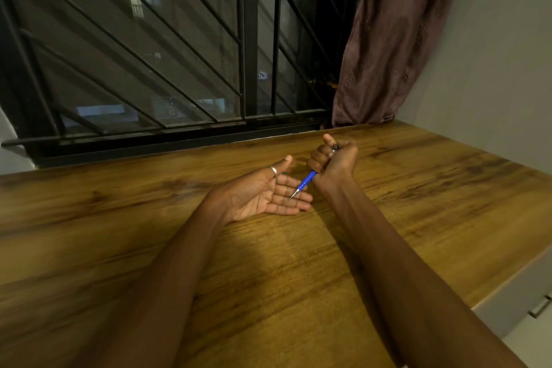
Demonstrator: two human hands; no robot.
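Head view, looking down on a wooden counter (268,278) set against a barred window (179,39), dark outside. A brownish curtain (388,39) hangs at the window's right end, beside a pale wall (493,69).

Two bare forearms reach forward from the bottom of the picture. The right hand (334,158) is curled into a fist around a blue pen (306,182), gripping its upper half, with the thumb sticking up beside the pen's top end. A metal part of the pen shows there between thumb and fingers.

The pen's long axis runs on a slant, from the fist down and to the left, toward the viewer. Its silver tip points at the left hand (263,194). That hand lies just left of the fist, palm up, with its back on or just above the counter. Its fingers are straight and close together, pointing right, and hold nothing. A silver ring (274,170) sits on its thumb.

The tip hangs over the left hand's fingers. Whether it touches the skin cannot be told.

The pen is wholly in the right hand's care, and the left hand is the target, lying down and left along the pen's own line. A short push along that line would probably bring the tip onto the fingers, so the next move likely calls for a light touch.
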